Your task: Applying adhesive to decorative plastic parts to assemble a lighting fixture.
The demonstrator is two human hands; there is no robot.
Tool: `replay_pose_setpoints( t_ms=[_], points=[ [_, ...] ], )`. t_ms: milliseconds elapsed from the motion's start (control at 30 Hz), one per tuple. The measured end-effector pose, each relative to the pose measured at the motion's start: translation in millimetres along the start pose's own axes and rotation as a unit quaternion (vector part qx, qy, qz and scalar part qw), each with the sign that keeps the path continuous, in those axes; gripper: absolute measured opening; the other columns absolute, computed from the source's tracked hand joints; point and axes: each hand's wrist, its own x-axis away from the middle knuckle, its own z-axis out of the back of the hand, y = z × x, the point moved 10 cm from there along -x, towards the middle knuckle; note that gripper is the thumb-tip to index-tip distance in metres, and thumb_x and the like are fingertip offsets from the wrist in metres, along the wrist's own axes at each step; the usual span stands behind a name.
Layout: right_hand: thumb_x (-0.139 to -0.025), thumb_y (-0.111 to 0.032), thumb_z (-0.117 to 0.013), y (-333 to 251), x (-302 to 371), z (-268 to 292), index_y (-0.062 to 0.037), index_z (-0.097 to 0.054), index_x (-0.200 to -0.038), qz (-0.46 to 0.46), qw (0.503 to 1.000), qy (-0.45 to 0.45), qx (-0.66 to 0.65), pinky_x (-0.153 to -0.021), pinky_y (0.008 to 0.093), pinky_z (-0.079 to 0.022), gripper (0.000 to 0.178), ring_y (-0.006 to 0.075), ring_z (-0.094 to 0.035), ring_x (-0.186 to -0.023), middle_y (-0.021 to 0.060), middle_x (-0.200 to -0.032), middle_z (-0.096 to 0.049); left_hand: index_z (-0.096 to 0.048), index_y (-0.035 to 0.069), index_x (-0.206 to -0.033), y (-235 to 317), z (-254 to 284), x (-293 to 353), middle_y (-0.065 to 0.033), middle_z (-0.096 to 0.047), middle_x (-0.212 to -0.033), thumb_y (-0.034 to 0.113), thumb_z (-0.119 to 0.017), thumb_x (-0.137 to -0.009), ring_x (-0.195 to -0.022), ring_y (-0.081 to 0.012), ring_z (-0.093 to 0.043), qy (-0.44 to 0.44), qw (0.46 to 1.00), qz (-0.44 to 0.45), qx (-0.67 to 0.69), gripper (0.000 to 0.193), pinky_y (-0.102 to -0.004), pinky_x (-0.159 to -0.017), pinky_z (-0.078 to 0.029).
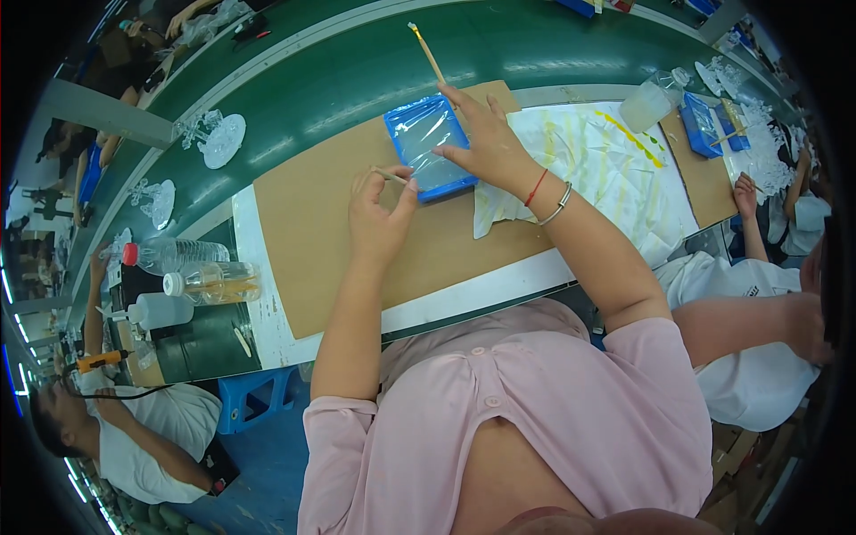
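Observation:
A blue tray (pixel 448 188) with clear shiny film across its top lies on a brown cardboard sheet. My left hand (pixel 382 209) is at its near left corner, closed in a pinch around a thin wooden stick (pixel 389 176). Over the tray's right side, my right hand (pixel 489 143) has its thumb and fingers spread, the thumb touching the film. A brush (pixel 427 53) with a yellow-stained tip points away beyond the tray. Its lower end meets my right index fingertip; whether the fingers grip it is hidden.
A yellow-stained white cloth (pixel 571 165) lies right of the tray. Bottles (pixel 223 283) stand at the left, and another bottle (pixel 653 102) at the far right. Clear plastic pieces (pixel 221 141) rest on the green surface (pixel 312 76). People sit on both sides.

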Motion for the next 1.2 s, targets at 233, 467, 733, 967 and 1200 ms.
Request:
replay_pose_setpoints(
  t_ms=[233,467,733,967,1200],
  points=[
    [-0.068,-0.028,-0.079,-10.9,-19.0,-10.9,-0.0188,-0.030,-0.141,0.056,0.996,-0.005,0.071,-0.110,0.0567,-0.015,0.088,0.0237,-0.031,-0.136,0.0051,-0.142,-0.039,-0.061,0.009,-0.085,8.3,-12.8,-4.3,-0.0055,-0.064,-0.104,0.011,-0.065,-0.079,-0.116,-0.0283,-0.049,-0.029,0.988,-0.122,-0.095,0.007,-0.0469,-0.105,-0.029],
    [-0.062,-0.029,-0.083,-8.8,-20.3,-25.9,-0.0199,-0.030,-0.140,0.063,0.989,-0.066,0.118,-0.110,0.0578,-0.015,0.095,0.0232,-0.030,-0.137,0.0036,-0.142,-0.039,-0.063,0.011,-0.086,7.0,-17.4,0.2,-0.0021,-0.065,-0.102,0.012,-0.064,-0.080,-0.118,-0.0269,-0.050,-0.059,0.984,-0.127,-0.115,0.006,-0.0533,-0.108,-0.020],
    [-0.057,-0.030,-0.085,-16.2,-25.7,-27.2,-0.0208,-0.029,-0.141,0.094,0.980,-0.071,0.159,-0.110,0.0581,-0.013,0.101,0.0229,-0.027,-0.138,0.0042,-0.142,-0.040,-0.064,0.009,-0.089,20.1,-19.8,7.1,-0.0043,-0.067,-0.098,0.009,-0.065,-0.080,-0.104,-0.0220,-0.061,-0.056,0.955,-0.239,-0.168,0.009,-0.0468,-0.107,-0.031],
    [-0.057,-0.037,-0.084,-22.1,-22.8,-17.1,-0.0188,-0.029,-0.141,0.116,0.978,-0.031,0.173,-0.110,0.0579,-0.010,0.102,0.0232,-0.028,-0.137,0.0042,-0.142,-0.040,-0.064,0.007,-0.089,31.7,-21.0,13.1,-0.0068,-0.067,-0.095,0.005,-0.067,-0.077,-0.099,-0.0225,-0.063,-0.058,0.930,-0.307,-0.193,0.013,-0.0440,-0.099,-0.041],
    [-0.062,-0.041,-0.081,7.3,-10.2,20.2,-0.0165,-0.030,-0.141,0.063,0.989,0.037,0.125,-0.111,0.0544,-0.010,0.098,0.0247,-0.028,-0.137,0.0049,-0.142,-0.040,-0.062,0.007,-0.092,31.7,-17.8,18.7,-0.0064,-0.065,-0.099,0.006,-0.066,-0.076,-0.098,-0.0229,-0.061,-0.042,0.935,-0.298,-0.186,0.016,-0.0435,-0.100,-0.040]
  ],
)
